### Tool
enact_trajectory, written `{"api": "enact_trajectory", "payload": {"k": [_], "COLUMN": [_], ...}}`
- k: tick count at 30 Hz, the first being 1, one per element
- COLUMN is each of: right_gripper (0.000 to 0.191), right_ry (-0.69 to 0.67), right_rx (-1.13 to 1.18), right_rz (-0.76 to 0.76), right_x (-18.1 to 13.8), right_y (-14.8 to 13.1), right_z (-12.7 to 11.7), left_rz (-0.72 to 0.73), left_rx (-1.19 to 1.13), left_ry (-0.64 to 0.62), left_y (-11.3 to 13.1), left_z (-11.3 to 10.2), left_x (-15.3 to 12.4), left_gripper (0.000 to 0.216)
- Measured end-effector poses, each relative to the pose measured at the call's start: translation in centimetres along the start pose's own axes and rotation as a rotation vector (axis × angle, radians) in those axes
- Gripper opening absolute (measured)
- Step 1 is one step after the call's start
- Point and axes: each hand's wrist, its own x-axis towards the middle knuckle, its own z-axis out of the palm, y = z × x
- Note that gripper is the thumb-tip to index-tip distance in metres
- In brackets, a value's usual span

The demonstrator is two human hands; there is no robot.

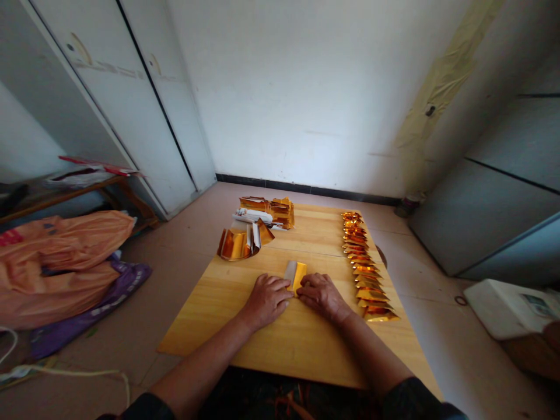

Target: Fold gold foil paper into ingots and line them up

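A small strip of gold foil paper (300,272), partly folded with a pale grey-white side showing on its left, lies on the wooden table in front of me. My left hand (268,300) grips its near left edge, fingers pressed together. On the other side, my right hand (322,296) has its fingers curled and pinched at the near right edge. The fingertips hide the near end of the paper. To the right, folded gold foil pieces (366,270) stand in a long row, overlapping one another.
Loose curved gold sheets (236,245) lie at the table's left, with a stack of gold foil paper (282,213) behind them. The wooden table (315,344) stands before a white wall (280,87). Orange and purple bags (74,245) lie on the left floor; a white box (507,309) is at right.
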Motion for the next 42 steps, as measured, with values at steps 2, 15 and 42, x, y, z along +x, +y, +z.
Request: {"api": "enact_trajectory", "payload": {"k": [2, 15, 42], "right_gripper": [0.021, 0.031, 0.018], "right_ry": [0.020, 0.012, 0.073], "right_rx": [0.010, 0.030, 0.149], "right_rz": [-0.008, -0.009, -0.042], "right_x": [0.1, 1.9, 1.2], "right_y": [-0.2, 0.0, 0.7], "right_z": [0.2, 1.4, 1.1], "left_rz": [-0.023, 0.118, 0.018], "left_rx": [0.003, -0.030, -0.051], "left_ry": [0.015, -0.026, -0.061], "left_y": [0.2, 0.1, -0.2], "left_z": [0.2, -0.4, 0.0], "left_x": [0.0, -0.4, -0.8], "left_gripper": [0.019, 0.032, 0.034]}}
